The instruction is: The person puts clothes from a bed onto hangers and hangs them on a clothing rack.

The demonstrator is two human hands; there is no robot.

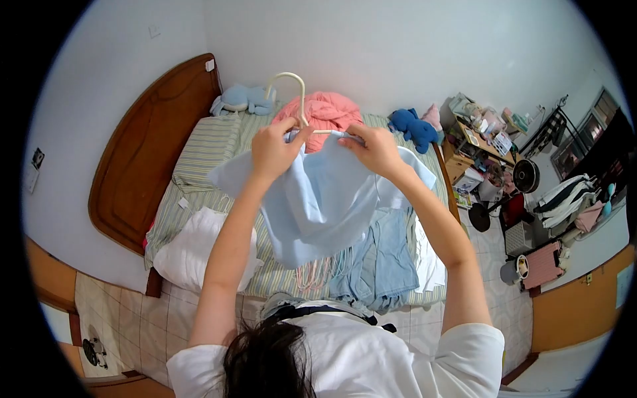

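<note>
A light blue garment (pixel 318 205) hangs in front of me over the bed, held up by both hands. A cream hanger (pixel 302 93) has its hook pointing up, and part of its bar shows at the garment's neckline. My left hand (pixel 279 147) is closed on the hanger and the collar near the base of the hook. My right hand (pixel 373 150) pinches the garment's collar edge at the right, beside the hanger's bar. The hanger's lower part is hidden by the cloth.
On the striped bed (pixel 265 282) lie blue denim clothes (pixel 381 255), a white bundle (pixel 199 249), several hangers (pixel 313 275), a pink blanket (pixel 325 109) and plush toys (pixel 413 127). A wooden headboard (pixel 156 142) stands left; a fan (pixel 525 176) and cluttered desk (pixel 488 144) are right.
</note>
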